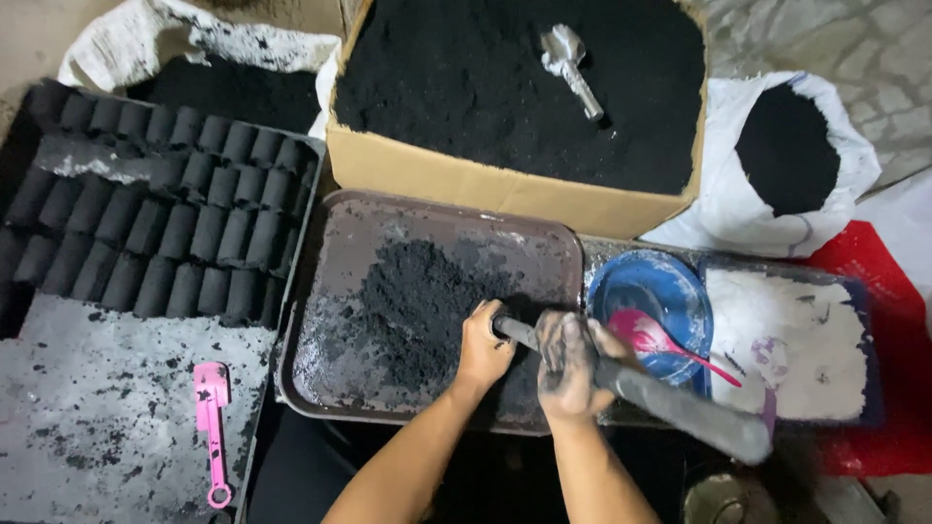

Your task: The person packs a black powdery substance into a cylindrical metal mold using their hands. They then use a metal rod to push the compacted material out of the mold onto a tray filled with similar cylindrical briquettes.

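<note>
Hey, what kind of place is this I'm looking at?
Probably a small charcoal briquette workshop: rows of black cylinders on a tray, a box of black powder, and both hands gripping a metal tube.

A pink plastic tool (210,427) is laid on the dusty tray (126,427) well left of the hands, below rows of black cylinders (155,228). A metal scoop (571,66) is sunk in the cardboard box (505,180) beyond them. A blue bowl (649,291) with a pink spoon (670,344) is set just right.

Pale cracked stone floor (835,39) at top right, red mat (898,330) under dim indoor light
</note>
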